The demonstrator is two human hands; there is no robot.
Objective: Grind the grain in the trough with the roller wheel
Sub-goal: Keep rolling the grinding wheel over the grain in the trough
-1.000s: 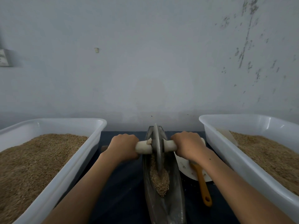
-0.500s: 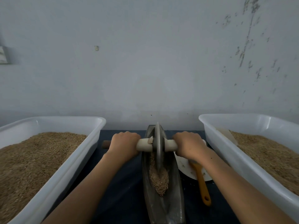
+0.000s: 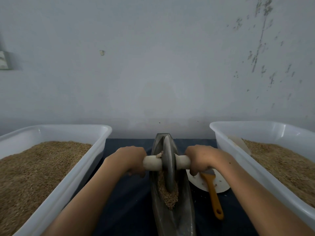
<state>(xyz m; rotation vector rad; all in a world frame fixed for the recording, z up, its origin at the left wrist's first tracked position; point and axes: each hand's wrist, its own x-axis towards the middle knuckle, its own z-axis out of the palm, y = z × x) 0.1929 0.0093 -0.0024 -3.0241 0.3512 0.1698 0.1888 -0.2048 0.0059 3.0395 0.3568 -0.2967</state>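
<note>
Trough, dark metal, boat-shaped, lower centre of frame, running lengthwise away from the viewer on a dark-covered bench. Grain: a small heap along the trough's groove, lying under and just on the near side of the wheel. Roller wheel: grey disc, upright in the groove, pale axle handle through its hub. Left hand: grip clenched round the left axle end. Right hand: grip clenched round the right end.

Handling, as judged: keep both ends level so the disc stays upright in the groove; press down evenly; roll the whole length of the heap, gathering strays back to the middle.

Adjacent: two white tubs of grain, left and right; a brush with an orange handle on a white plate, just right of the trough.
</note>
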